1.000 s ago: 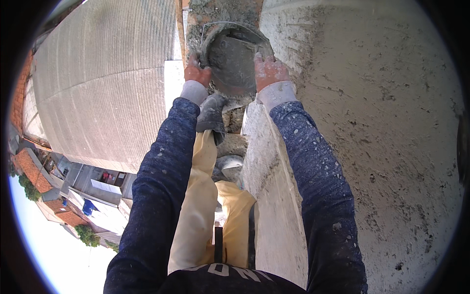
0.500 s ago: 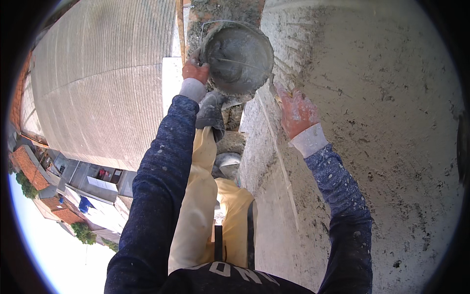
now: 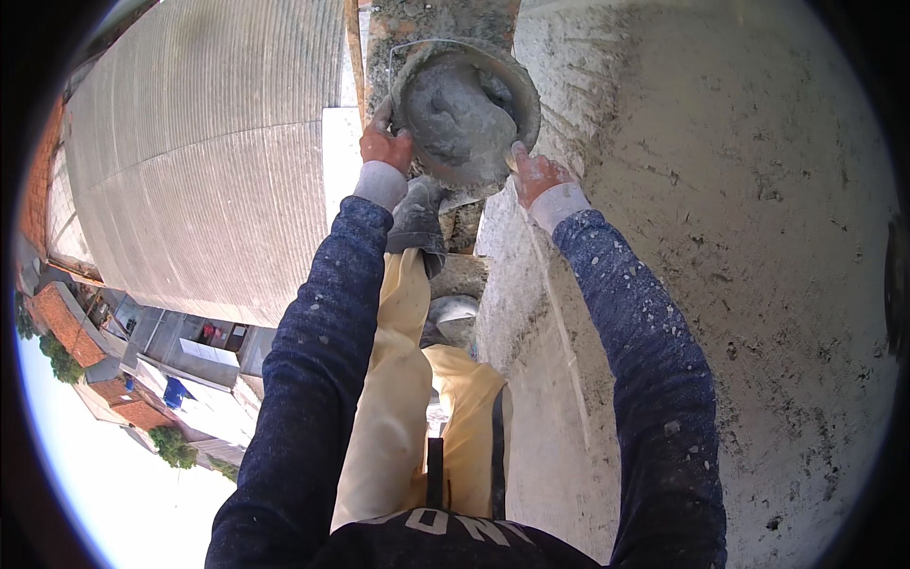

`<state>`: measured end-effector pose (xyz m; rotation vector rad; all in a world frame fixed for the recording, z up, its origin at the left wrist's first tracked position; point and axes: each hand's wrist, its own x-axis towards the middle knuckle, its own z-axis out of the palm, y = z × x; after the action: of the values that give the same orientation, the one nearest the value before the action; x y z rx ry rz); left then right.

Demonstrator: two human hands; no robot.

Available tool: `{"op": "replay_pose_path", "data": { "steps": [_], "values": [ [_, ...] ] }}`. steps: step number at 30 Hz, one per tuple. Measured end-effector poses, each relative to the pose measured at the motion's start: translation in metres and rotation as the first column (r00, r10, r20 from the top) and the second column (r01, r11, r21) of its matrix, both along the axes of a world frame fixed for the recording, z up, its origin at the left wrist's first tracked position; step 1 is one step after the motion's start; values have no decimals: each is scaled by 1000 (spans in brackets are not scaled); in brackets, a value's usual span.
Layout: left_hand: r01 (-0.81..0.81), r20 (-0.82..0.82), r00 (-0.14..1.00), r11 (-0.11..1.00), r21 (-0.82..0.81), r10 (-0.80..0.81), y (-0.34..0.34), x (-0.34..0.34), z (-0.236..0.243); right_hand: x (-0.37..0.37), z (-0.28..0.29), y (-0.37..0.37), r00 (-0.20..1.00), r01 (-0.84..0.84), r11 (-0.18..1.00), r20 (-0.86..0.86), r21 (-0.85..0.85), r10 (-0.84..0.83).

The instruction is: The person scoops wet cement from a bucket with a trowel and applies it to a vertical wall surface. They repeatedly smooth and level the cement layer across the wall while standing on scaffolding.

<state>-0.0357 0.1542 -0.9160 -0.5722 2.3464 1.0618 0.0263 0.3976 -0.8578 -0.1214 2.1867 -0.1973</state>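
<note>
A round bucket [image 3: 534, 104] crusted with grey mortar stands in front of me, its thin wire handle lying over the far rim. Wet grey mortar [image 3: 460, 112] is heaped in folds inside it. My left hand [image 3: 387, 145] grips the bucket's left rim, fingers closed on it. At the near right rim is my right hand [image 3: 540, 177], smeared with mortar and with its fingers curled. A small pale piece shows at its fingers, but what it holds is mostly hidden.
A mortar-coated wall [image 3: 720, 237] rises close along my right side. The bucket rests on a narrow, mortar-stained plank [image 3: 441, 21]. To the left lies a corrugated roof [image 3: 209, 161], with brick-coloured roofs [image 3: 68, 322] lower down. My boot [image 3: 417, 223] is just below the bucket.
My right hand has moved left from beside the wall to the bucket's near right rim. The mortar inside has shifted into a lighter, folded heap. My left hand keeps its grip.
</note>
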Motion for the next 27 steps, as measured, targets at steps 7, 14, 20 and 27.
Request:
{"op": "replay_pose_path", "data": {
  "steps": [7, 14, 20, 27],
  "values": [
    [6, -23, 1000, 1000, 2, -6, -7, 8, -4, 27, -28, -49, 856, 505, 841, 239, -196, -458],
    [55, -47, 998, 993, 108, -50, -19, 9, -19, 55, 27, -39, 840, 526, 797, 35, -295, -542],
    [96, -32, 995, 995, 40, -94, -14, 6, -7, 38, 59, -11, 874, 417, 904, -229, -95, -428],
    [27, -7, 1000, 996, 91, -26, 3, 1, 5, 33, 5, -89, 958, 260, 965, -133, 19, -256]
  ]
}}
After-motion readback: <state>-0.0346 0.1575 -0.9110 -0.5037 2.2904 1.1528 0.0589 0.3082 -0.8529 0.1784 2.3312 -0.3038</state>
